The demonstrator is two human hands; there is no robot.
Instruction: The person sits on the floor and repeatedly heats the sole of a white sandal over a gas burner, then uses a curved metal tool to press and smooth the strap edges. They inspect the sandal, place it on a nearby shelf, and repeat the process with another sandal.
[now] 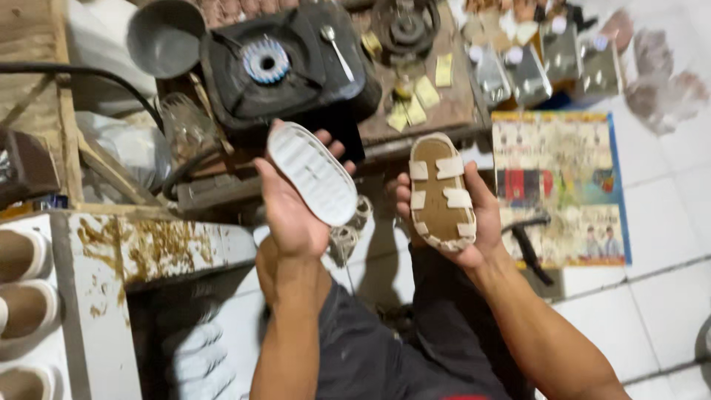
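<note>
The person is sitting low over a white tiled floor (659, 296), holding both arms out in front of dark trousers. The left hand (292, 211) is cupping a white shoe sole (312, 172) near the centre of the frame; the ribbed underside is facing up, and the fingers are curling around its far edge while the sole is lying tilted across the palm. Just to the right of it, the right hand (474, 222) is gripping a small sandal (442, 192) with a tan footbed and cream straps, the thumb pressing along its left edge and the fingers wrapping under it. The two pieces are being held side by side, near each other but apart. Above the hands, in the upper middle of the frame, a single-burner gas stove (285, 67) is sitting on a cluttered wooden table (444, 111), with a metal spoon (337, 48) lying on the stove's right side and a grey pan (164, 37) to its left. A colourful printed poster (563, 185) is lying on the floor at the right, and a dark hammer (529, 244) is resting across its lower left corner. At the left edge, a white glue-stained shelf (148, 244) is carrying pale sandal soles (22, 255).
</note>
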